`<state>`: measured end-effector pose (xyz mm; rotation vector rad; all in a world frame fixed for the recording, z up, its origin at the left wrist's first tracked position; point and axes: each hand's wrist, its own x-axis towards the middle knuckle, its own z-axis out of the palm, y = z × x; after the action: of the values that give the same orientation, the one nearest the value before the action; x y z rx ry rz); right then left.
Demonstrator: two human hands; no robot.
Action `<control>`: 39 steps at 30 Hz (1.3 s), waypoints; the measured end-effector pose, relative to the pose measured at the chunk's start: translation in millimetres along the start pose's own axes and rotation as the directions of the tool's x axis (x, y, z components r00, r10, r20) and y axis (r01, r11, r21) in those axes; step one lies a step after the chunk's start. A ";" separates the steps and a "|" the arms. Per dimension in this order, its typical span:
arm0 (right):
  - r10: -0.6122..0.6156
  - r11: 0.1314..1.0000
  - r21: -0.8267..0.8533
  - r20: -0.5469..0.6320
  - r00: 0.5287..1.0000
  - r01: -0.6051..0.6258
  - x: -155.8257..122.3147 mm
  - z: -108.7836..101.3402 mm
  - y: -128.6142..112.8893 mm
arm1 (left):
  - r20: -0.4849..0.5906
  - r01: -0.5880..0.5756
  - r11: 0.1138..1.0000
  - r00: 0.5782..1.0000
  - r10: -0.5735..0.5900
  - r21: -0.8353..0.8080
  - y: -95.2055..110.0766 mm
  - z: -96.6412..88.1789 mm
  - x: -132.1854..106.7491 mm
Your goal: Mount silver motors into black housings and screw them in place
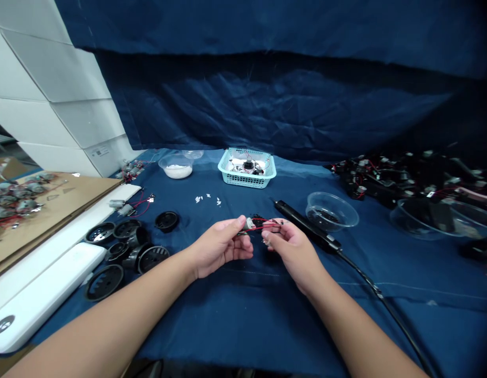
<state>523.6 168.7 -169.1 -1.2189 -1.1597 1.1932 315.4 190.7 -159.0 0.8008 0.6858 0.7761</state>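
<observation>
Wired component (259, 223) held in both hands over blue cloth (243, 320)

At far left, a cardboard sheet (65, 210) carries a heap of wired motors (14, 202), too many to count. Two white cases (42, 294) lie alongside it. On the cloth sit two loose motors (121, 207) with red leads and about eight black round fan housings (153, 259). Farther back, two clear bowls stand together: the front bowl (176, 163) holds white granules (177, 171), and the contents of the rear bowl (193, 154) are too hard to make out. About five small white bits (207, 198) lie ahead of the left hand (221, 247), which is clenched on the component with the right hand (294, 249), red leads running between them. A teal plastic basket (247, 181) holds wired parts (248, 168). Just beside the right hand lies one black corded pen-shaped tool (306, 226). A third clear bowl (332, 211) holds dark pieces. At far right are a heap of black wired assemblies (404, 176) and a larger clear bowl (420, 223).
</observation>
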 end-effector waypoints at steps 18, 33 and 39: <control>-0.307 0.925 -0.191 0.134 0.942 0.328 -16.0 6.8 -4.8 | 0.078 0.070 0.994 0.994 -0.077 0.089 0.0 4.0 -5.6; -0.203 0.969 -0.145 -0.020 0.979 0.198 -8.4 7.4 -2.5 | 0.049 -0.237 0.750 0.963 0.265 0.618 -11.0 -1.5 7.1; -0.124 0.992 -0.016 0.003 0.992 0.124 -7.3 7.8 -3.4 | -0.021 -0.231 0.629 0.930 0.367 0.742 -4.9 -9.6 14.4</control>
<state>515.6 161.7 -165.5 -1.1408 -1.2303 1.0943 317.3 203.6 -171.4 1.6414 1.0644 0.8831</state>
